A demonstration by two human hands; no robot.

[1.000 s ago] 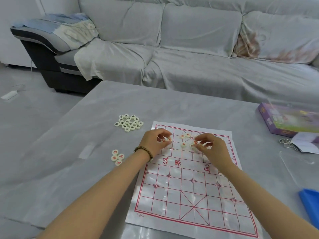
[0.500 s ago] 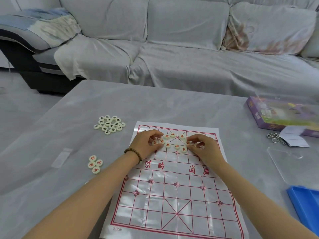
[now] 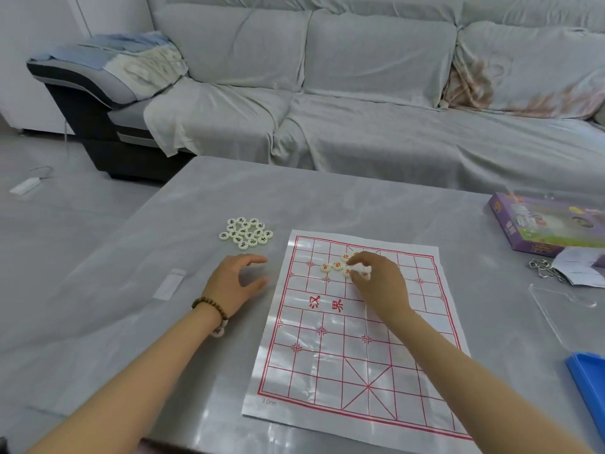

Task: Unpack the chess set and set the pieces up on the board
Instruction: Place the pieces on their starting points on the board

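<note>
Red pieces point(image 3: 337, 265) under right hand point(image 3: 379, 285), grasp unclear; left hand point(image 3: 234, 285) relaxed, fingers point(image 3: 253, 258) holding nothing

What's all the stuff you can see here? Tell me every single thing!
table: one, grey, foreground
board: one, white with red lines, on the table
red-marked pieces: at least four showing, cream, board's far half
black-marked pieces: over a dozen, cream, left of the board
box: one, purple, table's far right
chain: one, silver, beside the box
paper: one, white, by the chain
clear lid: one, transparent, right of the board
tray: one, blue, right edge
sofa: one, grey, behind the table
bracelet: one, brown beads, left wrist
left hand: empty, left of the board
right hand: curled over the red-marked pieces
</note>
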